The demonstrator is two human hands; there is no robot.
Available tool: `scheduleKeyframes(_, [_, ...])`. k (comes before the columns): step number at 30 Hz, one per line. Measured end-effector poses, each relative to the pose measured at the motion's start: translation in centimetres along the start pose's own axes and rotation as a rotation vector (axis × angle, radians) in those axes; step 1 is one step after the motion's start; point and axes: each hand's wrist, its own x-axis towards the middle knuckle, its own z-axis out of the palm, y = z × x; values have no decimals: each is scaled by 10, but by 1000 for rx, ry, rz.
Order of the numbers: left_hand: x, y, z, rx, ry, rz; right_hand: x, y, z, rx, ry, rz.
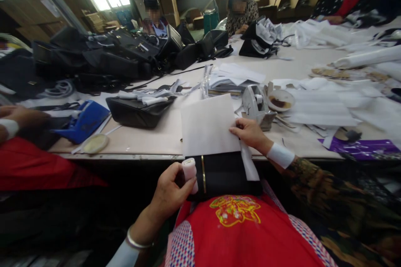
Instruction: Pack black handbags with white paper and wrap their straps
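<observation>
Left hand (173, 187) grips a white roll (189, 169), thumb on the near side, fingers curled behind. Right hand (250, 131) pinches the right edge of a white sheet (208, 127) between thumb and fingers.

Black item (224, 171), bag-like, sits at the person's lap, just below the near edge of the table (153, 139). Dark, smooth-looking, wider than tall in view; a thin shiny gold strip (204, 174) runs up and down near its left end. White roll is at that left end: short, thick, soft-looking, lumpy on its right side, small yellowish mark in the top end. Whether the roll is attached to the black item, cannot tell.

White sheet: plain, matte, roughly rectangular, top edge slanting up to the right, corners fairly crisp. It's above the black item in view, lower edge meeting or overlapping its top; exact contact unclear. A narrow white strip (250, 166) hangs across the black item's right part, slightly bent.

Red apron (200, 238) with yellow-outlined print directly below. Grey-white tape dispenser (253, 102) just beyond the right hand, shallow dish (291, 99) with brown contents beside it. Black bag (134, 112) on the table, left of the sheet, white rolls on top.
</observation>
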Motion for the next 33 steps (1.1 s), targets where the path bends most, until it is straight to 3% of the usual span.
scheduleKeyframes(3, [3, -3, -1, 64, -42, 141, -8, -8, 3, -76, -236, -54])
scheduleKeyframes(5, [10, -9, 0, 124, 44, 196, -16, -13, 1, -150, -375, -115])
scheduleKeyframes(8, [26, -22, 7, 178, 165, 190, -27, -16, -7, -288, -444, -240])
scheduleKeyframes(10, [38, -29, 13, 169, 171, 119, -35, -12, -13, -302, -398, -333])
scheduleKeyframes(12, [51, -33, 20, 165, 166, 82, -46, -5, -18, -240, -250, -369])
scheduleKeyframes(15, [71, -31, 27, 186, 198, 86, -65, 10, -20, -170, 31, -214])
scheduleKeyframes(17, [81, -27, 30, 190, 204, 93, -80, 19, -17, -151, 98, -32])
scheduleKeyframes(21, [90, -20, 40, 237, 181, 190, -104, 32, -9, 3, 29, 269])
scheduleKeyframes(24, [88, -18, 46, 283, 191, 243, -111, 34, -10, 133, 47, 343])
scheduleKeyframes(29, [84, -15, 50, 347, 271, 285, -123, 18, -21, 473, 35, 333])
scheduleKeyframes(33, [83, -18, 54, 365, 361, 250, -139, -1, -22, 608, -186, 201])
